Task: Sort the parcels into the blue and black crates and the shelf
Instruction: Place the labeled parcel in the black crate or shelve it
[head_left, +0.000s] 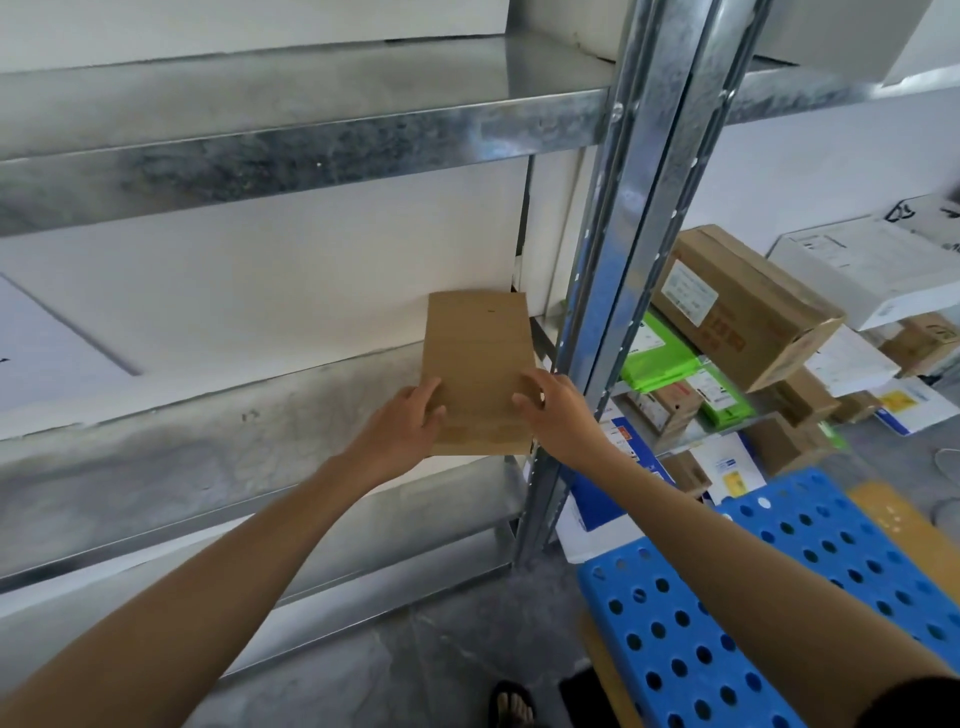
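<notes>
While the shelving step is in hand, the shelf (208, 441) takes a brown parcel (480, 353) at its right end. The left hand (410, 418) grips its near-left edge, and the right hand (556, 410) curls over the near-right. Whether it rests on the board, I cannot tell. Next, probably: slide it farther in, clear of the post (613, 312), then let go.

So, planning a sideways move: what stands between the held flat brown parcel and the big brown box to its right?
The shelf's metal upright stands between the flat brown parcel and the big brown box, in the head view.
</notes>
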